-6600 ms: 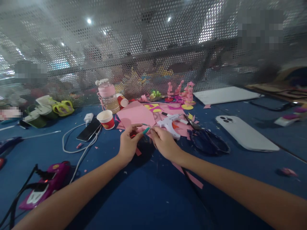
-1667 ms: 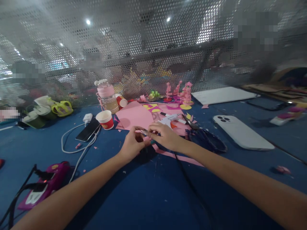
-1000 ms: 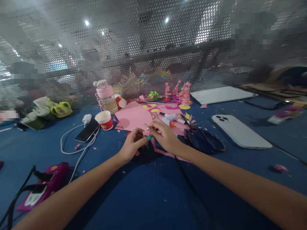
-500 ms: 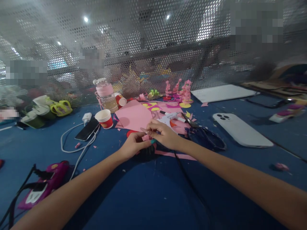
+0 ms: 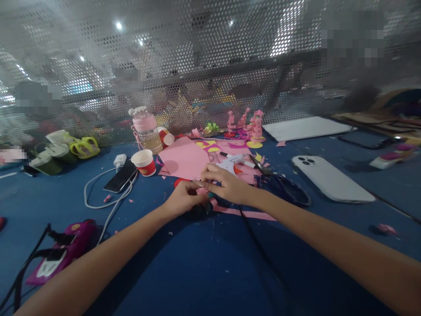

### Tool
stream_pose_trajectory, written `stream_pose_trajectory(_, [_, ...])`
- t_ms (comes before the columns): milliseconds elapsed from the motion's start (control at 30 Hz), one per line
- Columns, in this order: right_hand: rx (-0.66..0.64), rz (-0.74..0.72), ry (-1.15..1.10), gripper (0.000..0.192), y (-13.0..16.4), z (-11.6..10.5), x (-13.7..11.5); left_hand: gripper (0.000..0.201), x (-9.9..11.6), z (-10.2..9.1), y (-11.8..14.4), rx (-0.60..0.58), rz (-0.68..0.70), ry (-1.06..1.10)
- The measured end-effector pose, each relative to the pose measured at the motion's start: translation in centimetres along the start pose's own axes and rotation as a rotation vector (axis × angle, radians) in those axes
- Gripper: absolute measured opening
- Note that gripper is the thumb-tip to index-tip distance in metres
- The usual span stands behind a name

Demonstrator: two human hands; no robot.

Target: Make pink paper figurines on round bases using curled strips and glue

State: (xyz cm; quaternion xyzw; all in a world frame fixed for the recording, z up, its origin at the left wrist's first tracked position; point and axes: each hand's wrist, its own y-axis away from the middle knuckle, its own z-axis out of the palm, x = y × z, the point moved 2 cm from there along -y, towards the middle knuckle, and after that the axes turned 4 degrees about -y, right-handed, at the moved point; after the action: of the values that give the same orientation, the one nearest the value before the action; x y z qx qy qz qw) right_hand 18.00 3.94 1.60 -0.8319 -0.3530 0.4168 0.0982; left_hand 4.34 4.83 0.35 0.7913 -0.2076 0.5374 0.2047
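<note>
Our two forearms: bare from the frame's lower edge to the wrist, no sleeve on either. Our left hand [image 5: 183, 201]: bare, ungloved, no ring or watch that we can make out. Our right hand [image 5: 226, 186]: bare likewise; fingernails too blurred to describe.

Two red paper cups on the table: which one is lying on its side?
The far cup, tipped over beside the pink-lidded bottle, its mouth facing right. The near cup stands upright next to the dark phone.
</note>
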Motion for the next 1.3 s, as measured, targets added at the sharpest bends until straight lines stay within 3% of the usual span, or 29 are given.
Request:
stream_pose_trajectory(133, [-0.039,-0.011,0.103,0.018,0.11,-0.03,-0.12,0.024,-0.25,0.07,-0.11,-0.019,0.069,-0.050])
stream_pose_trajectory(333, [-0.025,-0.011,0.086,0.017,0.12,0.06,-0.16,0.025,-0.66,0.09,-0.26,-0.018,0.118,-0.045])
stream_pose_trajectory(767, [0.064,-0.053,0.160,0.018,0.20,0.15,-0.01,0.023,-0.60,0.17,-0.27,0.062,0.093,0.006])
stream_pose_trajectory(900, [0.080,-0.009,0.143,0.020,0.12,0.06,0.27,0.030,-0.22,0.23,-0.15,0.058,0.062,0.077])
stream_pose_trajectory(1033, [0.040,0.095,0.112,0.021,-0.10,0.10,0.65,0.026,-0.33,-0.02,-0.25,0.047,-0.008,-0.031])
stream_pose_trajectory(1300, [0.021,0.130,0.089,0.043,-0.43,-0.04,0.44,0.026,-0.27,-0.37,-0.33,0.020,-0.101,-0.031])
